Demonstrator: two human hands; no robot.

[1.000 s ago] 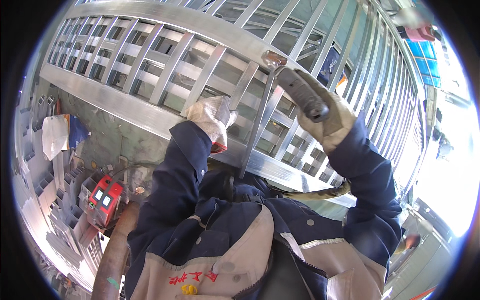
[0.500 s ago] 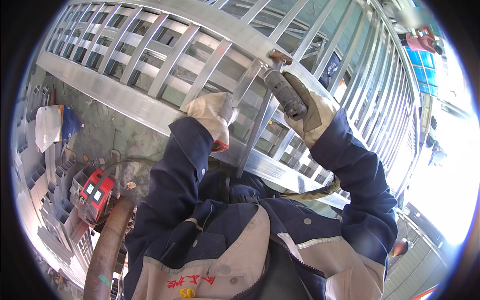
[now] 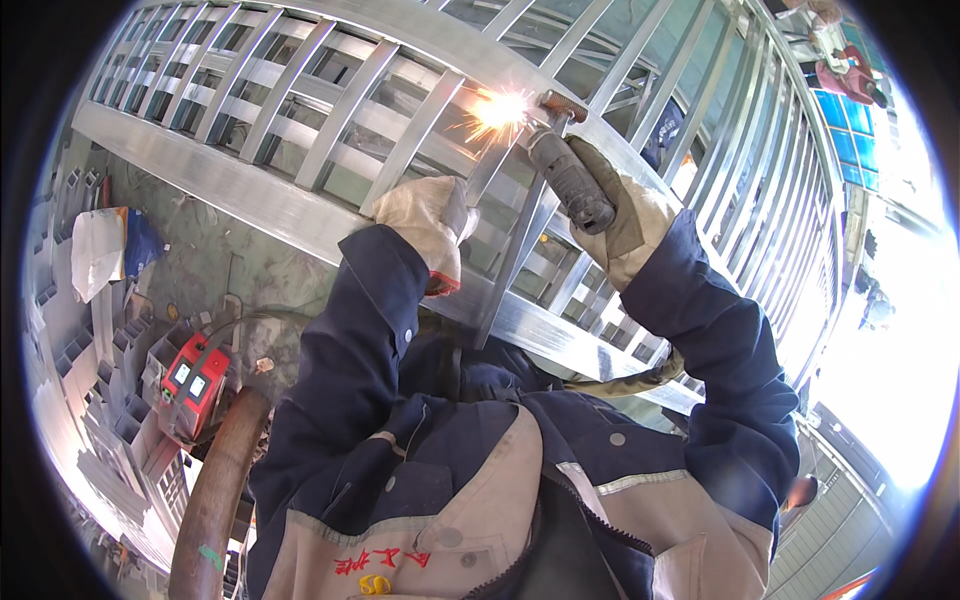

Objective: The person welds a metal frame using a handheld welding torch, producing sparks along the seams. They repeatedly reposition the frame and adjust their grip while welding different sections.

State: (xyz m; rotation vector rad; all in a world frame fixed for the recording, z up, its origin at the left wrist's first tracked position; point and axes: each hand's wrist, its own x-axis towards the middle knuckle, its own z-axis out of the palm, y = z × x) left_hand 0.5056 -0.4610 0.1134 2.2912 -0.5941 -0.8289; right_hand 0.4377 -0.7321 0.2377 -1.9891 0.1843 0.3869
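My right hand, in a pale work glove, is closed around the dark handle of a welding torch. Beside the torch's rusty-brown head, a bright arc with orange sparks burns at the far end of a short metal bar, against the upper rail of a silvery metal frame. My left hand, gloved with a red cuff edge, is closed at that bar's near end, over the frame's near rail. Its fingertips are partly hidden.
Below the frame to the left sits a red welding machine with a dark cable. A brown pipe rises beside my left arm. Metal profiles lie stacked at far left. A hose runs under my right arm. Another person is at upper right.
A bright arc and sparks have appeared beside the torch head, where there were none. Both hands and the torch stay almost in the same place.
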